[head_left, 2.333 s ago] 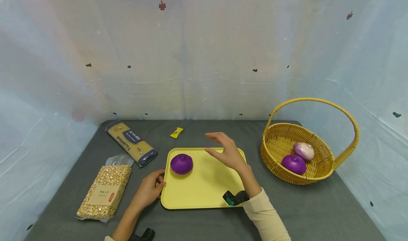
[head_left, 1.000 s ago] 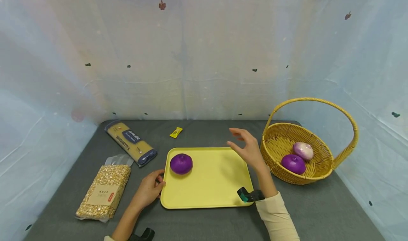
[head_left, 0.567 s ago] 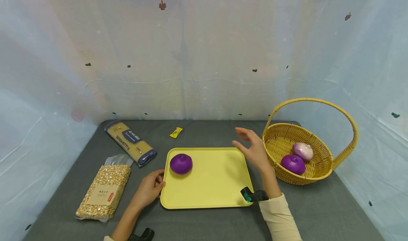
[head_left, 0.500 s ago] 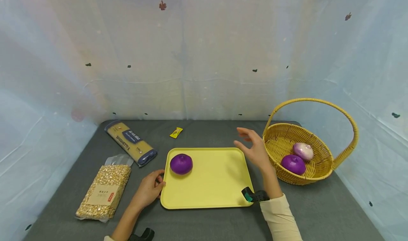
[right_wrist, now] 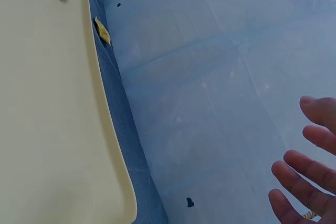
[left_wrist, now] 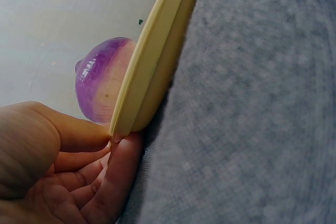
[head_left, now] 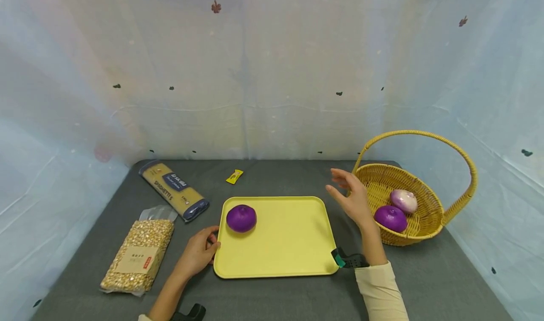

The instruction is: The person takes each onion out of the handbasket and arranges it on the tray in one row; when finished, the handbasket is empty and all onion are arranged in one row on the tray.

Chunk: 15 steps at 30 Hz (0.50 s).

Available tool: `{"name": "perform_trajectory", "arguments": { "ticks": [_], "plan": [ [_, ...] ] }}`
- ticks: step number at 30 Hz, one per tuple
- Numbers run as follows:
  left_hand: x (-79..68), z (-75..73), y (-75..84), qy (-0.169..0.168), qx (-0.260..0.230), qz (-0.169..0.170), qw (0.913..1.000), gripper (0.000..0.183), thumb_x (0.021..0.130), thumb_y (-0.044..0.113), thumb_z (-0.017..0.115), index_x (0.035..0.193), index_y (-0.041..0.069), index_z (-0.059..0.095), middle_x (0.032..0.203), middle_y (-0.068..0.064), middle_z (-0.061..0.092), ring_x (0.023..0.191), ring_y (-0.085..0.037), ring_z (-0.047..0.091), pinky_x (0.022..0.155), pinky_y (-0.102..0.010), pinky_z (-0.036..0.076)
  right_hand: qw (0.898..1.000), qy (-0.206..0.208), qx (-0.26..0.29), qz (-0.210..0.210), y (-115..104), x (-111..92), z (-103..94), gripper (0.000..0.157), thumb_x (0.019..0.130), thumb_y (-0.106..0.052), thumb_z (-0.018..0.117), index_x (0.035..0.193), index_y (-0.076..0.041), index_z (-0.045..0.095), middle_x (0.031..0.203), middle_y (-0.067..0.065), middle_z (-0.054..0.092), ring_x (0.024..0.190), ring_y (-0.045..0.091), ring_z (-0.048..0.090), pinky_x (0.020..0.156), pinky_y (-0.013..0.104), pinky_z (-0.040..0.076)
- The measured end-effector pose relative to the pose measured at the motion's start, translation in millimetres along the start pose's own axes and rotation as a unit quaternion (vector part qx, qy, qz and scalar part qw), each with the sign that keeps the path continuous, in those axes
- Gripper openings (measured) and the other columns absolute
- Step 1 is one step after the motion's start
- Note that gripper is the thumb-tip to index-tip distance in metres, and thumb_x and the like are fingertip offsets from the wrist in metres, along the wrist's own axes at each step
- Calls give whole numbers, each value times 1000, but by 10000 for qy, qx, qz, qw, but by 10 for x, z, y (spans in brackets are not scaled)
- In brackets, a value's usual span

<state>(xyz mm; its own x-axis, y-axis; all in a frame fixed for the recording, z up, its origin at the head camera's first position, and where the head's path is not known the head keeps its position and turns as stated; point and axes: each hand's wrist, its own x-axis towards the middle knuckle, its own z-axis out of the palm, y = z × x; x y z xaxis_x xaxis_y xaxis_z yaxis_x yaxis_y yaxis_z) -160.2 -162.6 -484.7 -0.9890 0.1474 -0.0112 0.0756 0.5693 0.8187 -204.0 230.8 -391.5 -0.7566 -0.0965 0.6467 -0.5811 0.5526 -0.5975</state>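
Note:
A yellow tray lies on the grey cloth, with a purple onion near its left end. My left hand pinches the tray's left rim; in the left wrist view the thumb lies along the rim and fingers sit under it. Beyond the tray's far right corner, my right hand is raised in the air beside the basket, fingers spread and holding nothing. The yellow wicker basket contains another purple onion and a paler, pinkish-white one.
On the left lie a clear bag of yellow kernels and a spaghetti packet. A small yellow wrapped sweet lies behind the tray. Pale curtains hang at the back and sides; the basket's tall handle arches above its rim.
My right hand has moved right, from above the tray to beside the basket, and now overlaps its left rim in the head view. The left hand, tray and onions stay put.

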Motion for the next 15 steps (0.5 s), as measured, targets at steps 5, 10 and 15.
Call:
{"name": "perform_trajectory", "arguments": {
  "ticks": [5,10,15],
  "plan": [
    [0,4,-6,-28,-24,-15,10000,41,86,0,62,126,-5,51,81,-5,51,54,-13,49,42,-24,48,9995,-90,13,291,-178,-4,-87,44,81,4,67,123,5,55,114,21,57,99,40,57,83,54,47],
    [-4,4,-2,-16,-50,19,10000,41,85,-1,61,125,-5,51,81,-5,51,55,-13,49,42,-24,48,9991,20,-31,432,-200,-2,-167,43,82,3,67,123,6,54,111,21,57,99,41,57,84,46,50],
    [-8,-4,7,14,-27,1,10000,41,86,-1,61,125,-5,51,81,-5,51,56,-13,49,42,-23,48,9988,187,-83,437,-147,10,-232,43,81,4,67,123,6,55,111,21,57,98,41,57,83,18,46]
  ]
}}
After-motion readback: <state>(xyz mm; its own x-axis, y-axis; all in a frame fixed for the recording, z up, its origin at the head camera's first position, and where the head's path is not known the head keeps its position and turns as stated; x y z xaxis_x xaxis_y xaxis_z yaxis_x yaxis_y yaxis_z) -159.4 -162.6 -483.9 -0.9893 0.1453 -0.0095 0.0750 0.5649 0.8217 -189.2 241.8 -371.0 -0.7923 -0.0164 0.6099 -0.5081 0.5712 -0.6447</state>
